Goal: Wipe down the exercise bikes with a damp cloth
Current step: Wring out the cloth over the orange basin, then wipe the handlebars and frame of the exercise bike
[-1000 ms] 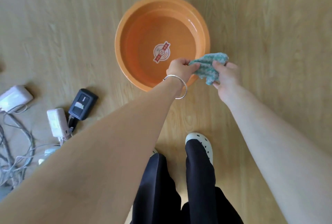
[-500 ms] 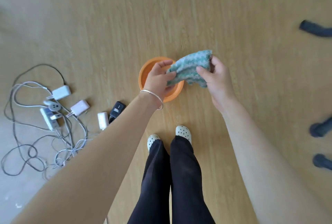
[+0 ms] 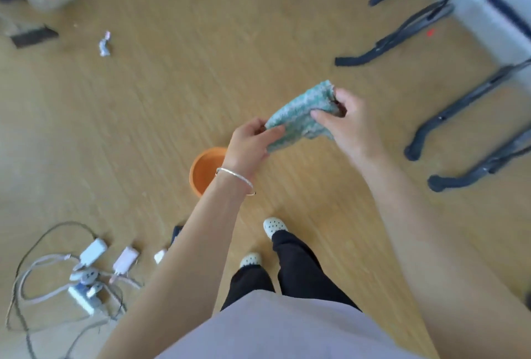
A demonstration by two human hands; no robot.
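Because the cloth (image 3: pixel 298 118) is held in the air between both hands, above the wooden floor (image 3: pixel 178 85) and clear of the orange basin (image 3: pixel 205 170), the wetting step is judged complete and no wiping has begun. The left hand (image 3: pixel 250 147) pinches the lower end of the cloth between thumb and fingers; the right hand (image 3: pixel 349 125) pinches the upper end, fingers pressed onto the fabric. The black bike frames (image 3: pixel 402 36) stand well apart to the right, untouched. All bike surfaces remain to be wiped. Only the floor-level legs and feet of the frames are in view; seats, handlebars and consoles are cut off. Whether the cloth is damp cannot be confirmed. The basin is partly hidden by the left wrist, so its water level is not visible
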